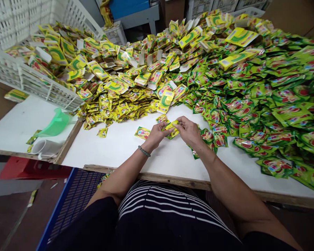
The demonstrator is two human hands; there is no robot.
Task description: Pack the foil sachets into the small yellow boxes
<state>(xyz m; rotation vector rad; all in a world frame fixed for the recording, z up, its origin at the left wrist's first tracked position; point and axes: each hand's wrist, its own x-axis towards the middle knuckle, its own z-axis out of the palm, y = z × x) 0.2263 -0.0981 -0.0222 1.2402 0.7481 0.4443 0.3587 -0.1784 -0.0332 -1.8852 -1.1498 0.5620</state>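
Over the white table, my left hand and my right hand meet at a small yellow-green packet, each pinching one side of it. A beaded bracelet circles my left wrist. Just left of my left hand lies a flat packet with a red and green print. Another small yellow packet rests beyond my fingers. Green packets with red fruit prints lie beside and partly under my right hand. A yellow box leans at the edge of the pile in front of my hands.
Yellow boxes spill from a white plastic crate at the left. Small yellow sachets are heaped below them. Green packets cover the right side. A green scoop and white mug stand left; a blue crate is below.
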